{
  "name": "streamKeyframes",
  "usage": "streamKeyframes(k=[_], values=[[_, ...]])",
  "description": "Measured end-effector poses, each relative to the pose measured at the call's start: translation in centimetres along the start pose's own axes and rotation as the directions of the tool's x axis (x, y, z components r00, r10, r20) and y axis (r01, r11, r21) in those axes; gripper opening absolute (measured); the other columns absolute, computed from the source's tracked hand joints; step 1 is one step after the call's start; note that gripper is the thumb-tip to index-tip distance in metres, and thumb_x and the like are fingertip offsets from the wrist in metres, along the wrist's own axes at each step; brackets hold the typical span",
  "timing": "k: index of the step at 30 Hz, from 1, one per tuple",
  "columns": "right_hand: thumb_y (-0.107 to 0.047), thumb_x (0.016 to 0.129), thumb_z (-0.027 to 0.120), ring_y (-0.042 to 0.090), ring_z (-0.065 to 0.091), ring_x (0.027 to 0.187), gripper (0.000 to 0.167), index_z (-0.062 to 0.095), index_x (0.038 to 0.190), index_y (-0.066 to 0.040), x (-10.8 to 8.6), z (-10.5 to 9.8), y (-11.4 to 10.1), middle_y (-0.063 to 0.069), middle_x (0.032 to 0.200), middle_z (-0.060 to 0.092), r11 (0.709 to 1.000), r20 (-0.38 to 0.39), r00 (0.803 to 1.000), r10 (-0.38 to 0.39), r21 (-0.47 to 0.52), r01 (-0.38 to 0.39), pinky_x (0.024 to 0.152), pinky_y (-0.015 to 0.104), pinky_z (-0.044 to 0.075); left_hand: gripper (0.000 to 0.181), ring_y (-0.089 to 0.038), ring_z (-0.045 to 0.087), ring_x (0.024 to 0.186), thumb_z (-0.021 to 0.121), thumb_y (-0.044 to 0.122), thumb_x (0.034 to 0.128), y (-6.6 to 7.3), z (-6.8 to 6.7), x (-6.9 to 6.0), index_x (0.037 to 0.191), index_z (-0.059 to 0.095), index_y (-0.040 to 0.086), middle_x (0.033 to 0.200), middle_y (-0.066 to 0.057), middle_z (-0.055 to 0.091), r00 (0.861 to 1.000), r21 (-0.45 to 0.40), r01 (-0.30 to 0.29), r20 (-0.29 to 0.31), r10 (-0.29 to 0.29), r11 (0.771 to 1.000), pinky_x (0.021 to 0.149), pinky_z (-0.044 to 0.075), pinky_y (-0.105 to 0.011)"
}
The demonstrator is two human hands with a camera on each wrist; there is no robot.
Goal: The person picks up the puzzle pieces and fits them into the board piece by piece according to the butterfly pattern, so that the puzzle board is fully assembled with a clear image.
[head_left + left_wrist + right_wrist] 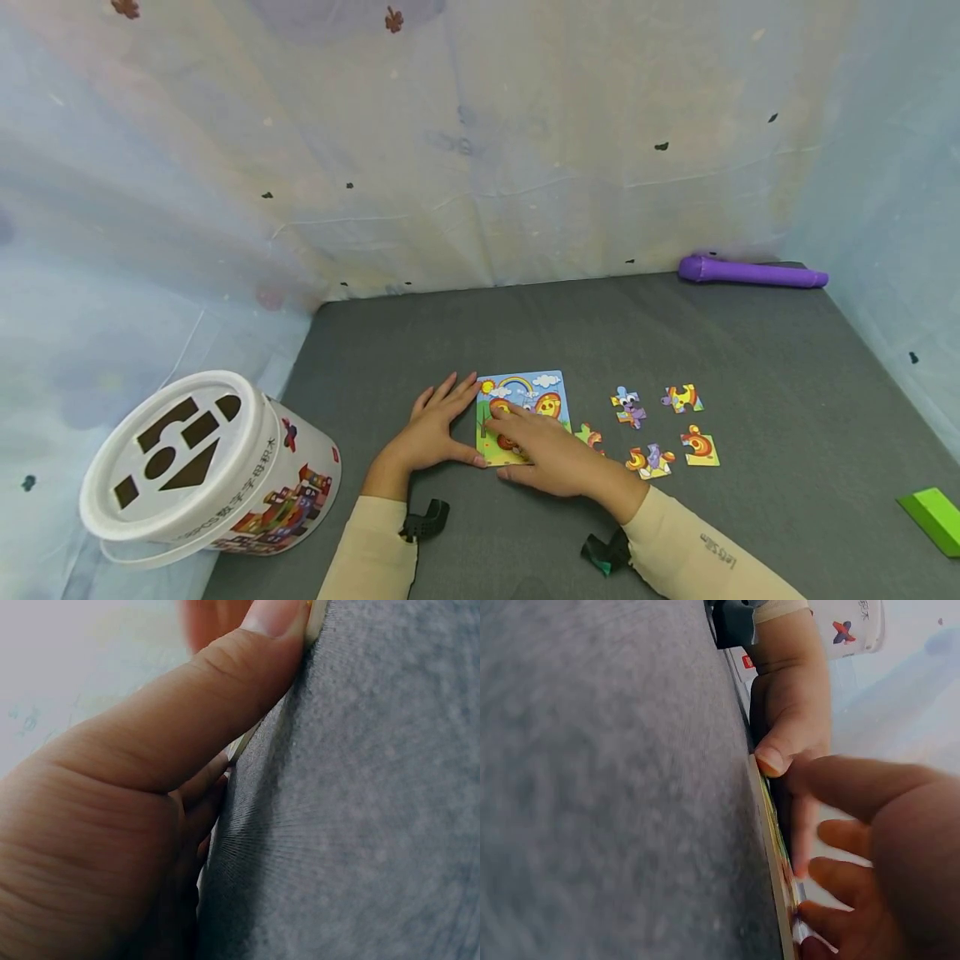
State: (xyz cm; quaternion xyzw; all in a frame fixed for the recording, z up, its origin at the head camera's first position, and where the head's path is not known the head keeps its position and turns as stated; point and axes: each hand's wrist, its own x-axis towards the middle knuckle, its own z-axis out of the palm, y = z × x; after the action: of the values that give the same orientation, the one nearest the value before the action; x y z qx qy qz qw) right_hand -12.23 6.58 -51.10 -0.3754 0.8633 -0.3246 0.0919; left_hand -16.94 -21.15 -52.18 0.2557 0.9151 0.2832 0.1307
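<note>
Puzzle board: lies flat at the middle of the worktop, between the two hands; sun, rainbow and clouds show along its far side, green and yellow along the near.
Left hand: grip released, fingers spread along the board's left edge, thumb against the near left corner.
Right hand: grip released, fingers extended over the board from the near right; what lies beneath them is hidden.
Closest piece: just right of the board, partly covered by the right hand.
Other pieces: farther right, a blue-purple one, a rainbow one, a yellow-orange one and a multicoloured one, set apart.
Bucket: near left, white, lid with shaped holes.
Purple stick: far right.
Green block: near right.
</note>
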Motion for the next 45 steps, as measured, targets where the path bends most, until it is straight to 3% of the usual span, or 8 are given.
streamKeyframes(k=[4,7,11,20,25,30,37,45], values=[[-0.036,0.108,0.072,0.035,0.033,0.158,0.068,0.049,0.165,-0.006,-0.2,-0.6,0.2,0.015,0.172,0.039,0.985,-0.085,0.996,-0.004,0.169,0.018,0.121,0.065,0.033,0.130,-0.023,0.003,0.166,0.100,0.059,0.0720,0.1,0.0,0.0,0.175,0.029,0.023,0.180,0.007,0.018,1.000,0.002,0.001,-0.008,-0.001,1.000,0.128,-0.003,-0.058],[-0.033,0.109,0.071,0.038,0.049,0.147,0.062,0.052,0.162,-0.007,-0.6,-1.3,0.3,0.016,0.163,0.050,0.954,-0.157,0.987,0.022,0.298,0.026,0.112,0.064,0.044,0.130,-0.023,0.004,0.166,0.100,0.058,0.0711,0.1,0.0,0.0,0.175,0.030,0.023,0.179,0.007,0.019,1.000,-0.004,0.002,-0.015,-0.002,1.000,0.127,-0.003,-0.058],[-0.024,0.111,0.068,0.043,0.061,0.130,0.052,0.054,0.157,-0.005,-1.4,-2.2,0.8,0.019,0.151,0.059,0.885,-0.234,0.970,0.066,0.463,0.051,0.101,0.058,0.054,0.130,-0.022,0.004,0.166,0.100,0.058,0.0710,0.1,0.0,0.0,0.175,0.030,0.023,0.180,0.008,0.018,1.000,-0.006,0.014,-0.014,-0.014,1.000,0.128,-0.003,-0.057],[-0.009,0.116,0.050,0.048,0.063,0.126,0.039,0.053,0.151,0.007,-4.0,-4.0,2.4,0.033,0.145,0.058,0.730,-0.309,0.946,0.098,0.669,0.142,0.099,0.039,0.056,0.132,-0.022,0.003,0.166,0.102,0.057,0.0698,0.2,0.0,-0.1,0.175,0.029,0.023,0.180,0.007,0.018,1.000,-0.019,0.023,-0.008,-0.023,1.000,0.127,-0.003,-0.057],[-0.015,0.121,0.034,0.045,0.063,0.125,0.042,0.050,0.153,0.006,-5.7,-5.2,3.6,0.038,0.144,0.056,0.696,-0.319,0.945,0.072,0.695,0.182,0.098,0.048,0.056,0.132,-0.022,0.003,0.166,0.102,0.058,0.0695,0.1,0.1,-0.1,0.175,0.029,0.024,0.180,0.007,0.018,1.000,-0.016,0.023,-0.010,-0.024,1.000,0.127,-0.003,-0.057],[-0.023,0.122,0.024,0.045,0.061,0.128,0.050,0.050,0.155,0.003,-7.3,-6.4,4.7,0.039,0.145,0.052,0.654,-0.345,0.937,0.063,0.723,0.222,0.099,0.044,0.055,0.132,-0.021,0.003,0.166,0.101,0.059,0.0696,0.0,0.1,-0.1,0.175,0.029,0.025,0.180,0.009,0.018,1.000,-0.013,0.024,-0.011,-0.024,1.000,0.127,-0.003,-0.057],[-0.030,0.122,0.017,0.036,0.061,0.128,0.058,0.046,0.158,0.005,-9.6,-7.8,6.5,0.026,0.145,0.058,0.575,-0.397,0.915,0.066,0.765,0.291,0.099,0.042,0.053,0.132,-0.021,0.002,0.166,0.101,0.058,0.0703,0.1,0.1,0.0,0.175,0.029,0.024,0.180,0.009,0.017,1.000,-0.021,0.020,-0.009,-0.020,1.000,0.127,-0.003,-0.057],[-0.028,0.122,0.017,0.032,0.061,0.127,0.059,0.040,0.158,0.013,-11.8,-9.2,8.8,0.022,0.142,0.061,0.596,-0.511,0.849,0.133,0.726,0.343,0.099,0.038,0.052,0.132,-0.020,0.002,0.166,0.101,0.059,0.0701,0.1,0.1,0.0,0.175,0.029,0.025,0.179,0.010,0.017,1.000,-0.013,0.026,-0.009,-0.026,1.000,0.127,-0.003,-0.057]])
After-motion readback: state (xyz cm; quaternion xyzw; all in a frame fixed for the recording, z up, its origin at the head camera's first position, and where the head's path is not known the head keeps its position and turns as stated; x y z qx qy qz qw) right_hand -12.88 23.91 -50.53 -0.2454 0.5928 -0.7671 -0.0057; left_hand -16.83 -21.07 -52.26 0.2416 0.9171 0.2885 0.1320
